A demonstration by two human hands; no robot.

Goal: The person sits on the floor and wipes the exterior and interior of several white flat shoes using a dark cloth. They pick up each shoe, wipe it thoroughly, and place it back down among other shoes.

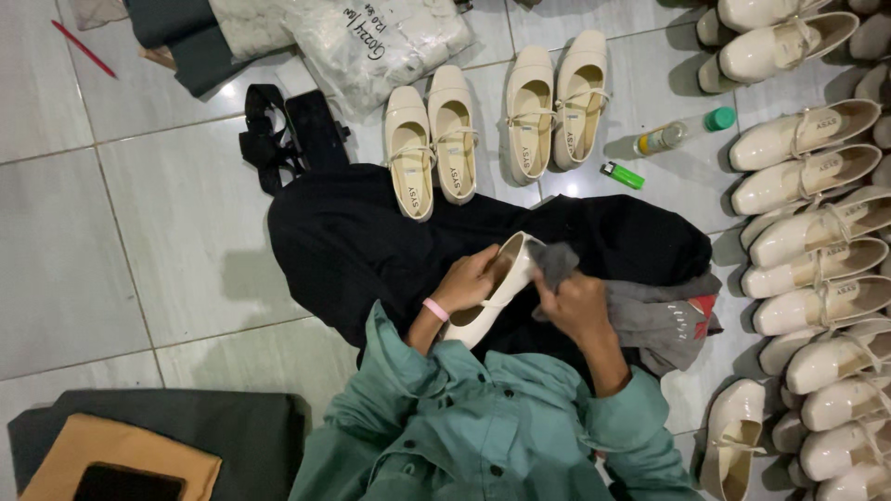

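Here the left hand grips the cream shoe, toe pointing away, while the right hand, beside the shoe, clutches a grey cloth.

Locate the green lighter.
In the head view the green lighter lies on the tiled floor, upper right, just below the green-capped bottle.

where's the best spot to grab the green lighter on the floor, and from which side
Probably across its long, flat sides at mid-body, coming straight down from above. The green lighter lies flat on the tile floor, slanted, with bare tile all round it. The small bottle with the green cap lies just beyond it, apart, so fingers have room on both long sides. Both hands are busy on a cream shoe.
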